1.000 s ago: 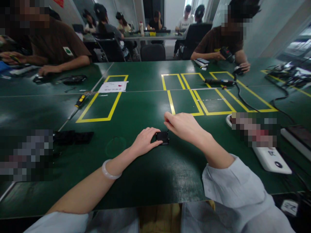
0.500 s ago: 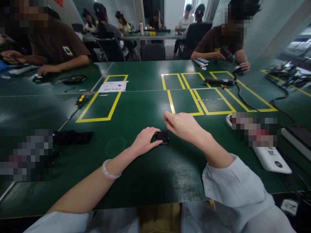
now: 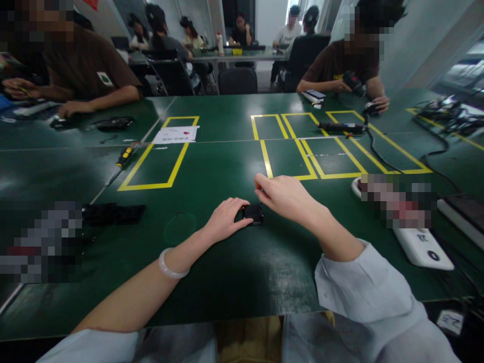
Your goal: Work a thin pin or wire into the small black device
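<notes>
A small black box-shaped part [image 3: 253, 214] lies on the green table in front of me. My left hand [image 3: 228, 219] grips it from the left, fingertips on its far edge and thumb along its near edge. Above its right side, my right hand [image 3: 282, 196] is closed in a pinch. A thin dark tip shows below those fingers at the part's far right corner. What the right hand holds is mostly hidden by the fingers, so I cannot name it.
Yellow tape rectangles [image 3: 170, 185] mark the table. A yellow-black screwdriver [image 3: 124, 157] lies at the left, near black parts [image 3: 117, 214]. On the right are a white device [image 3: 423, 249], a black corded tool [image 3: 340, 127] and cables [image 3: 449, 113]. Two co-workers sit opposite.
My left hand and the black part stay in place. My right hand is almost unchanged, with only a slight shift in its fingers.
</notes>
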The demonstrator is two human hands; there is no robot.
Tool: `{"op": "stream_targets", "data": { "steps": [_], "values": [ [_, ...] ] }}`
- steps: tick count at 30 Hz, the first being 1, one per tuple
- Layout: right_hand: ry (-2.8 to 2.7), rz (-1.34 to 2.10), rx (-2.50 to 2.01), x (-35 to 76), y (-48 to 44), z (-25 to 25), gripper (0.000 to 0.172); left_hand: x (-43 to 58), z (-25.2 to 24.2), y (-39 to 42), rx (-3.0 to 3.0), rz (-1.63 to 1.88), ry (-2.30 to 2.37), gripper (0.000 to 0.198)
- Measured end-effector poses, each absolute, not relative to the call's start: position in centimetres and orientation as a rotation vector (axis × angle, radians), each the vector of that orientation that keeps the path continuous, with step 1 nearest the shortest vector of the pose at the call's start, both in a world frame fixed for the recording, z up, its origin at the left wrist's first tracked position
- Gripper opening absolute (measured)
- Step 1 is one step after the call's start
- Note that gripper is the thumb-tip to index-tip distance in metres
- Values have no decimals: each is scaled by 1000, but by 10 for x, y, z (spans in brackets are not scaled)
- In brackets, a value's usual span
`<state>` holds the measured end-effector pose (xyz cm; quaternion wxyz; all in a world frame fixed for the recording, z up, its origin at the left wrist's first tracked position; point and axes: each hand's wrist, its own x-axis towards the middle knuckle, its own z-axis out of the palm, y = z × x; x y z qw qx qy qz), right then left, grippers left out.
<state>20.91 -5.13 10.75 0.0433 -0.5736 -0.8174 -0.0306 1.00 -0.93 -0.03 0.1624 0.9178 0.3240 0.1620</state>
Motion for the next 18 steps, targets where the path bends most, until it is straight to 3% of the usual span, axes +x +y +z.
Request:
{"op": "stream_targets", "data": {
  "steps": [18],
  "values": [
    [-2508,-87,-1747,210,-51,107,21,9,-2,-9,2625,458,923,36]
  ]
}}
